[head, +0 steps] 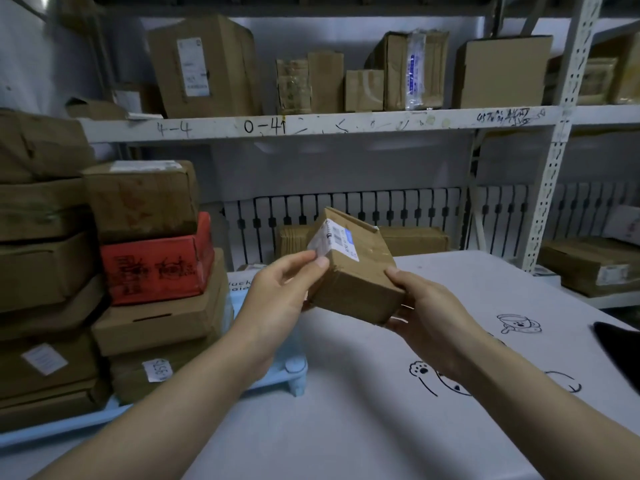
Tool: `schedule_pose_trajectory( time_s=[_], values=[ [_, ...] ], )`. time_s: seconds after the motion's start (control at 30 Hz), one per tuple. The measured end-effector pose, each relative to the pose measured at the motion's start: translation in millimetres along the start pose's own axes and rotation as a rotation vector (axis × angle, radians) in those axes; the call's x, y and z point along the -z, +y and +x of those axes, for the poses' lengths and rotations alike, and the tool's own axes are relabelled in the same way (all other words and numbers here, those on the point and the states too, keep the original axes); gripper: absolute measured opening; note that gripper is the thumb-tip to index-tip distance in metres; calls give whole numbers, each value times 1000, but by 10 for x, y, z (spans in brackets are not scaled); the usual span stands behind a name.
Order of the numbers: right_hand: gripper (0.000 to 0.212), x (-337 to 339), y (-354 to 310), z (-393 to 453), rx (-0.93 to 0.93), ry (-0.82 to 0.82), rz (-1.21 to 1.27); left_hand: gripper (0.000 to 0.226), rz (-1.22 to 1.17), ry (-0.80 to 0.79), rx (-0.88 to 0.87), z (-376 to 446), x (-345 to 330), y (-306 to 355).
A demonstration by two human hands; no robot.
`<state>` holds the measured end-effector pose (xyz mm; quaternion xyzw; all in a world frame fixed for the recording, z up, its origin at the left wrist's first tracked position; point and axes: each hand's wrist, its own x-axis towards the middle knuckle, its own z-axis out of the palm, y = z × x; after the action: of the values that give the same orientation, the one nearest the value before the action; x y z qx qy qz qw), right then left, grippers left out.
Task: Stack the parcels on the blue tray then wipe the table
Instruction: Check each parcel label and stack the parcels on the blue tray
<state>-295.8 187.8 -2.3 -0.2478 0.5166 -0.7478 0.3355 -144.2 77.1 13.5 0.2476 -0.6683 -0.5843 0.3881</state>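
Around you: a metal shelf runs across the back, loaded with brown cartons; more flat cartons lie behind the surface's far edge, against a slotted white panel.
Surface: the surface wears a pale cloth with black cartoon doodles towards its right side; a dark object pokes in at the right edge, too cropped to identify.
In the way: the tall stack of parcels fills the left side, right beside your left forearm.
Blue tray: the blue tray sits along the surface's left edge; it carries brown boxes piled several high, with a red box in the nearer column and a brown box on top of it.
Parcel in hand: you hold a small brown parcel tilted, in the air above the middle of the surface, its white label facing up and left.
Left hand: your left hand grips the parcel's left side, thumb at the label.
Right hand: your right hand grips its lower right corner, thumb on top.
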Motion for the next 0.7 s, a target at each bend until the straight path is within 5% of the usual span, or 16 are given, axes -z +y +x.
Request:
schedule_pose_trajectory(
  time_s=[0.3, 0.47, 0.7],
  values=[
    [20, -684, -466, 43, 45, -101, 33, 42, 211, 41, -276, -70, 483, 594],
    [25, -1189, -733, 49, 92, -192, 12, 50, 551, 170, -471, -2, 886, 892],
    [15, -1909, -975, 193, 179, -261, -152, 50, 842, 366, -503, 113, 1460, 1163]
  ],
)
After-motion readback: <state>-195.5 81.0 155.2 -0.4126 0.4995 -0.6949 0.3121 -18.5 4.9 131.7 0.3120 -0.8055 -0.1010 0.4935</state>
